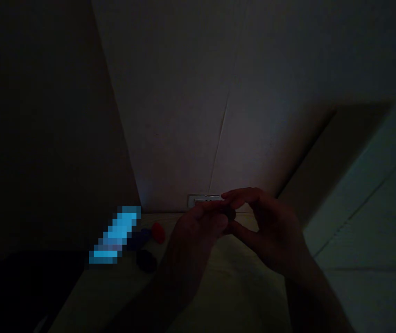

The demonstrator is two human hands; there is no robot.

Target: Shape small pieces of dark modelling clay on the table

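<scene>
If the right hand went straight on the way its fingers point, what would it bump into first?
The right hand would probably meet the small dark thing first, then the left hand; it's too dark to judge depth surely.

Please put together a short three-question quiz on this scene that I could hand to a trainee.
1. True or false: the red object lies on the wooden tabletop, left of the left hand in the picture.
2. Which colour is the elongated object between the bright pixelated patch and the red object? A) green B) blue C) yellow
3. How many hands are at the small dark object?

Key: 1. True. 2. B, blue. 3. Two, the left hand and the right hand.
</scene>
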